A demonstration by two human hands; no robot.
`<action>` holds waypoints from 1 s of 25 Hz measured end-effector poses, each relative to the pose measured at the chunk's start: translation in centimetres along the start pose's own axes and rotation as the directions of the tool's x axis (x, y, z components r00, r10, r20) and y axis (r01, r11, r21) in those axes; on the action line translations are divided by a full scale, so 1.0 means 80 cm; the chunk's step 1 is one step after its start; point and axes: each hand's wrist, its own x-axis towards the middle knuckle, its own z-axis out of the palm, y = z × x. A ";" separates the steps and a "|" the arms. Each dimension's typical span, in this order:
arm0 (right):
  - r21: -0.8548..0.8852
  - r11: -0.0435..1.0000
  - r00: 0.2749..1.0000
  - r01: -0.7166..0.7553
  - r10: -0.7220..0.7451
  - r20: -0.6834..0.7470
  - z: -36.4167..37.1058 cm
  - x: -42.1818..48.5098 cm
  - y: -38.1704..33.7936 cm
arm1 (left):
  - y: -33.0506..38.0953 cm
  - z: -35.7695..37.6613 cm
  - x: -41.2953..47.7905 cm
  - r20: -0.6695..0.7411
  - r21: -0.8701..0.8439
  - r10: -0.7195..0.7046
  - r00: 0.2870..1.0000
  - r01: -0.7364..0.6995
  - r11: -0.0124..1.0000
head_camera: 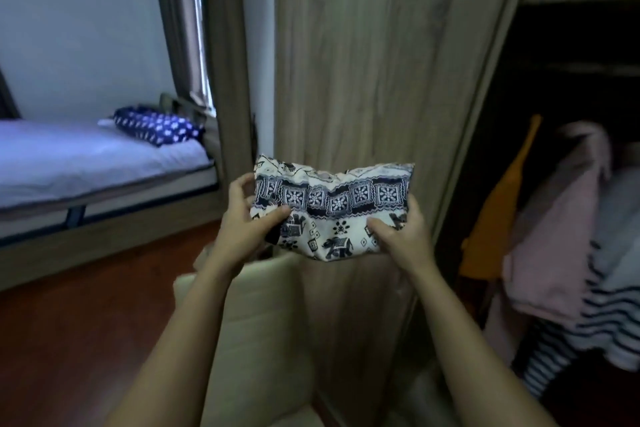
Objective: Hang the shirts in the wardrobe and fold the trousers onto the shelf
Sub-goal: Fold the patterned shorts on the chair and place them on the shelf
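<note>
The folded patterned trousers [332, 211] hang in mid-air between both hands, in front of the wooden wardrobe door [374, 62] and above a cardboard box [249, 315]. The left hand [246, 218] grips their left end, thumb on top and fingers curled behind. The right hand [401, 232] pinches their right end, thumb pressed on the front. Hung clothes [561, 236] show inside the open wardrobe to the right.

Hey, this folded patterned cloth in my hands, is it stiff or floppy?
Probably floppy: the folded cloth dips in the middle between the left hand and right hand. Likely light too, since a pinch at each end holds it.
</note>
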 end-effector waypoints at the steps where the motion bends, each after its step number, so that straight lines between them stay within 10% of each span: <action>1: 0.007 0.999 0.999 0.046 -0.046 -0.008 -0.013 0.016 -0.028 | 0.028 0.007 0.017 0.022 -0.013 0.056 0.998 -0.056 0.998; 11: -0.243 0.922 0.864 0.302 -0.372 -0.339 -0.212 0.088 -0.214 | 0.217 0.170 0.111 0.408 -0.183 0.444 0.797 -0.405 0.896; 25: -0.696 0.698 0.628 0.167 -0.620 -0.471 -0.548 0.042 -0.329 | 0.374 0.498 0.060 0.318 -0.456 0.767 0.557 -0.619 0.639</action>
